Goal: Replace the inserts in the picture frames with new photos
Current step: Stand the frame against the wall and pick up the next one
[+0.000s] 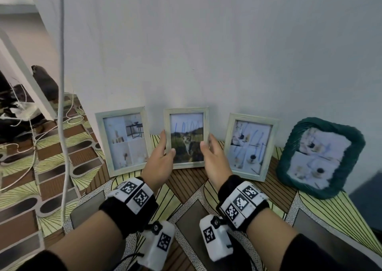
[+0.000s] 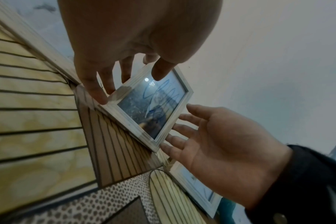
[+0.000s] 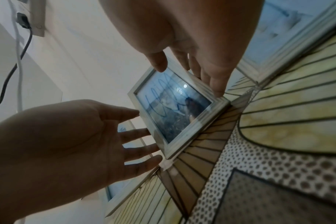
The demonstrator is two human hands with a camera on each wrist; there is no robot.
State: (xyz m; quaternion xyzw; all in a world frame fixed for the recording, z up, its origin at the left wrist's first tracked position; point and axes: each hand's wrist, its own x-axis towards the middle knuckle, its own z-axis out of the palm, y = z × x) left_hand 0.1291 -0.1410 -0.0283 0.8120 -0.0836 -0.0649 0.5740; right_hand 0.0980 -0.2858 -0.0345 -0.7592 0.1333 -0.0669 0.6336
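Beside the middle frame (image 1: 186, 138) lean two pale frames (image 1: 123, 141) and a green frame (image 1: 320, 160).

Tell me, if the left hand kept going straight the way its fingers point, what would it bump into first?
Probably the left edge of the middle picture frame: the left hand has its straight fingers right at that edge already. Behind it stands the wall. Actual contact is hard to judge.

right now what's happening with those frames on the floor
A person is reaching with both hands for the second frame of four leaning on the wall. The left hand and right hand flank its side edges, fingers straight; a firm grip isn't visible. The frame seems to stand on the mat, insert in place.
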